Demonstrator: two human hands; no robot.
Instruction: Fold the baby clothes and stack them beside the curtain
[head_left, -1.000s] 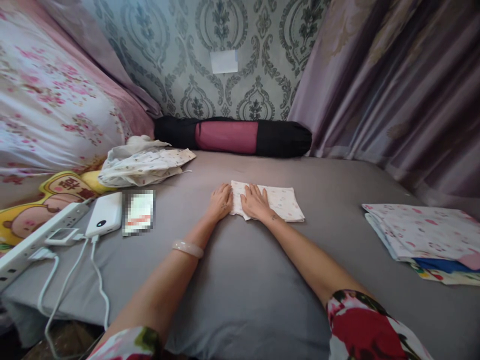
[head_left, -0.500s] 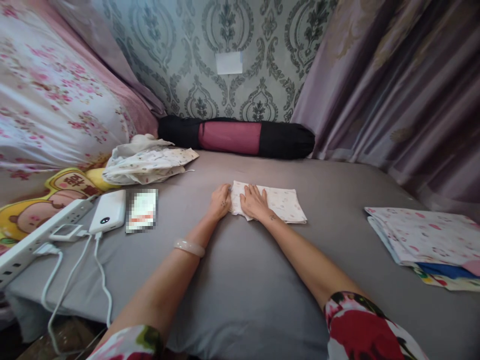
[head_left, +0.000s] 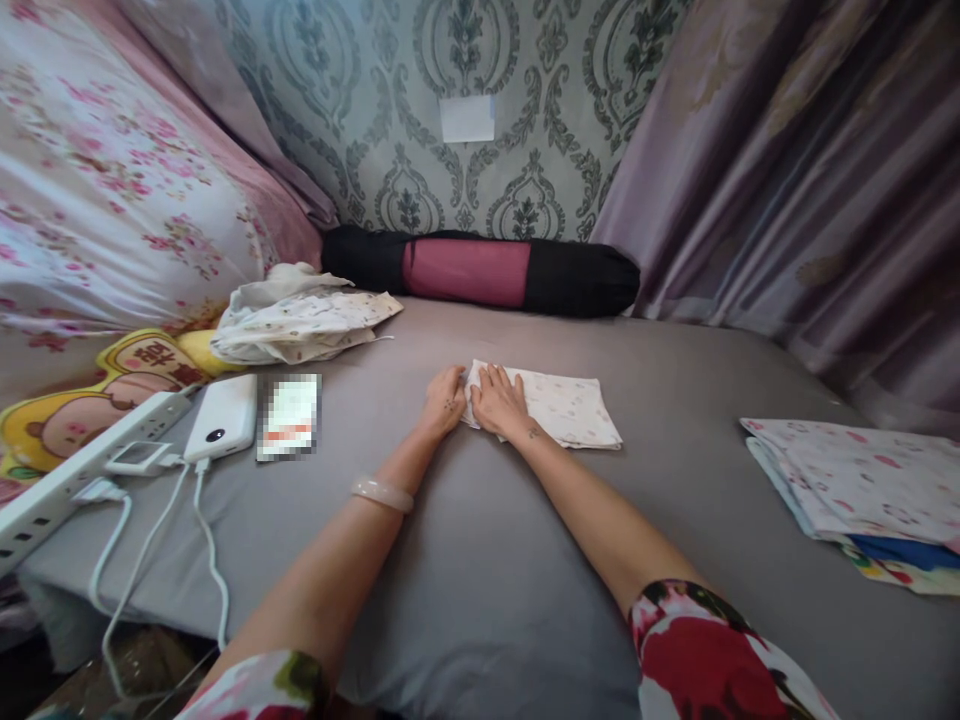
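Plainly, the folded cloth (head_left: 574, 410) lies flat near the middle of the grey sheet (head_left: 510, 560), white with a small scattered print. Its long axis runs left to right across the person's view, turned a little so that the right end sits slightly nearer the person than the left. One short end points right, open to view; the other points left, partly hidden by the hands.

The right hand (head_left: 500, 402) rests palm down on the left part of the cloth, its fingers laid out over the top and pointing away from the person — pressing or resting, but not closed round anything. The left hand (head_left: 444, 400) is just beside it at the cloth's left edge, fingers bent inward and touching that edge; whether they pinch the fabric, I cannot tell. A pale bangle (head_left: 382, 495) circles the left forearm.

Beyond the cloth, a black and maroon roll (head_left: 465, 272) lies along the wall, roughly in line with it. Well to the right sits a stack of folded fabrics (head_left: 862, 480).
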